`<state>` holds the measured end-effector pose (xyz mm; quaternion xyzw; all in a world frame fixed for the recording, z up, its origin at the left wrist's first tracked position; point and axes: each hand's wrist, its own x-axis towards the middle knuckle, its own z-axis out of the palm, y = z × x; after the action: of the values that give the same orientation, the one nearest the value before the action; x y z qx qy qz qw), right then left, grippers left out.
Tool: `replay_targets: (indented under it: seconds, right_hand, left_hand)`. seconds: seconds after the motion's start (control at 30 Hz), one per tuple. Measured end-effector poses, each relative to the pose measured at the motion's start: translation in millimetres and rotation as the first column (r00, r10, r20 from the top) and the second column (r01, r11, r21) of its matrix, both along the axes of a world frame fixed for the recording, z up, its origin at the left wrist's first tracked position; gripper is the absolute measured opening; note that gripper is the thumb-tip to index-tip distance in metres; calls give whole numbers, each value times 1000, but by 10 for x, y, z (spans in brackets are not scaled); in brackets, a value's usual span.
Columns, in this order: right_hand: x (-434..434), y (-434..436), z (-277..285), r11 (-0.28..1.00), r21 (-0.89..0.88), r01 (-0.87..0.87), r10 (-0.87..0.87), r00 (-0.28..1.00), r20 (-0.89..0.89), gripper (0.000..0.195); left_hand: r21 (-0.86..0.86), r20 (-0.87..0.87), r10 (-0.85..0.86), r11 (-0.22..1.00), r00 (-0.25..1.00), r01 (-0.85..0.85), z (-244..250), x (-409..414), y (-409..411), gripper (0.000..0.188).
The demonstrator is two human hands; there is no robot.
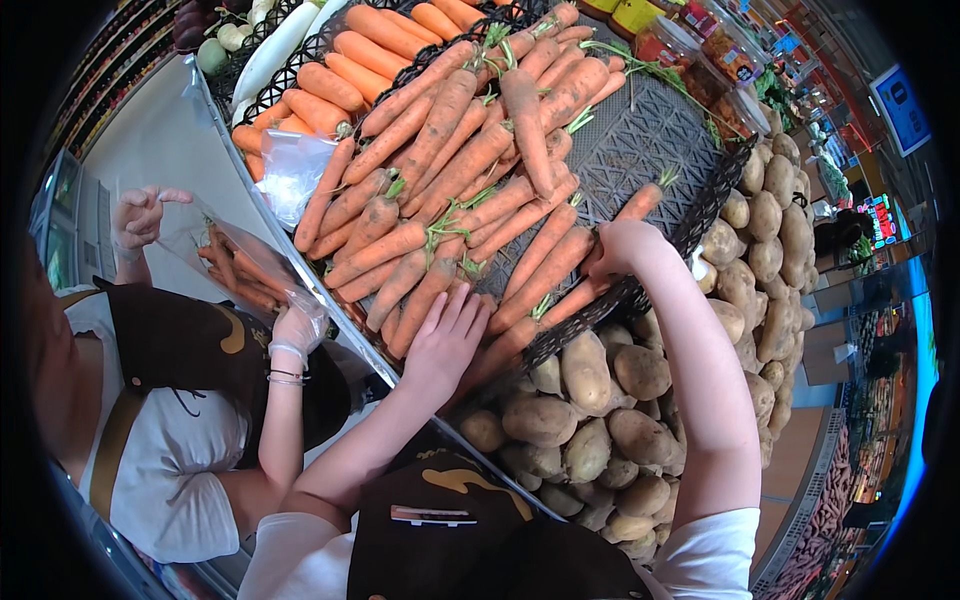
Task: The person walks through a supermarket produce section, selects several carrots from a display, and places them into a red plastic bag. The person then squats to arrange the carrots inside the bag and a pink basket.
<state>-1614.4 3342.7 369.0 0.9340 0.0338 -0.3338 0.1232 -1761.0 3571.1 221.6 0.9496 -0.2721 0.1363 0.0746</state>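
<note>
My left hand (448, 334) lies palm down with its fingers stretched out, resting on the near edge of a heap of soil-smudged carrots (457, 161). At the right side of the black plastic crate (626, 142), my right hand (630, 244) curls around a carrot with a short green top (641, 201); its fingertips are partly hidden. Below that hand another carrot (574, 301) lies along the crate's side. Two more carrots (551, 262) lie side by side between my hands.
Potatoes (589, 375) are piled against the crate's near and right sides. At left, a co-worker's gloved hand (296, 326) holds a clear bag of carrots (244, 266); the other hand (142, 217) is raised. Cleaner carrots (367, 64), clear plastic (296, 169) and lidded tubs (667, 45) are farther off.
</note>
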Motion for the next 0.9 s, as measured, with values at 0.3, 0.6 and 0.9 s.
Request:
replay_targets:
  seconds: [0.3,0.6,0.9]
  right_hand:
    - [-115,-40,-177,988,-107,-109,119,989,92,66]
    - [-177,59,30,985,20,-173,174,979,-103,35]
    - [-738,-5,588,930,224,-290,193,908,373,42]
  left_hand:
    - [114,-32,-23,993,999,26,-88,252,-254,44]
    - [-114,-211,-34,993,977,10,-224,368,-334,33]
    - [-136,-331,-70,990,941,26,44,411,-255,54]
